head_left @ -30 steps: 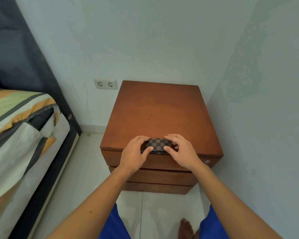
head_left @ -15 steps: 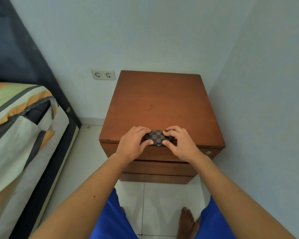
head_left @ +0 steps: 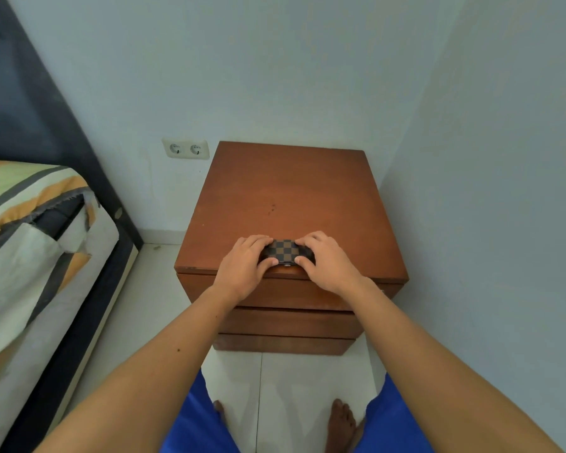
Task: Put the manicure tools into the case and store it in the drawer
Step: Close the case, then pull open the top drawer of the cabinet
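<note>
A small brown-and-black checkered case (head_left: 286, 250) lies closed at the front edge of a wooden nightstand (head_left: 288, 197). My left hand (head_left: 244, 266) grips its left end and my right hand (head_left: 329, 263) grips its right end, thumbs on the near side. No manicure tools are visible. The top drawer (head_left: 275, 292) beneath the case is shut, as are the two drawers below it.
A bed (head_left: 30, 256) with a striped cover and dark headboard stands to the left. A double wall socket (head_left: 186, 148) is behind the nightstand's left corner. The wall on the right stands close to the nightstand. White floor tiles and my bare feet are below.
The camera has tilted and pulled back, so more floor and both feet show. Both hands stay on the case at the nightstand's front edge.
</note>
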